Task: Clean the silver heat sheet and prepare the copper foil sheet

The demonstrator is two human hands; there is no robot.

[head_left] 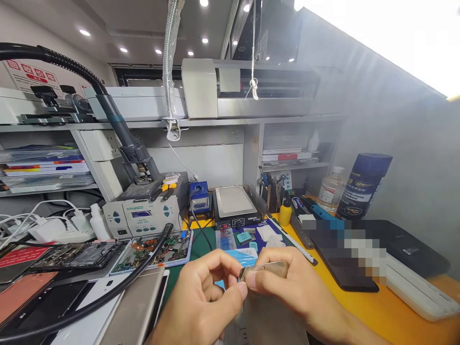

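- Pinching a small brownish part (258, 271) between both hands, low center of the view, right over the green mat (201, 249). It's tiny, dull tan/grey w/ a thin pale edge on top; can't tell what it is exactly, mostly hidden by fingers.
- Left hand (201, 299): thumb + index pressed together on the part's left end, other fingers curled in.
- Right hand (291, 287): thumb + index closed on the right end, so the part bridges the two grips, fingertips nearly touching each other.
- Just behind the hands: blue cards/packets (240, 256) on the mat, then a hot plate (235, 203) further back.
- Left side is crowded: parts tray (158, 251) w/ boards, opened phones (79, 254), a black hose (108, 297) crossing in front, rework station (143, 215) behind.
- Right side: yellow bench top (377, 306) has some bare room near the front edge; a dark phone (345, 273) lies near the right hand, white keyboard (417, 292) beyond it.
- Back right: dark spray can (362, 184) and clear bottle (330, 189) near the wall, well apart from the hands.
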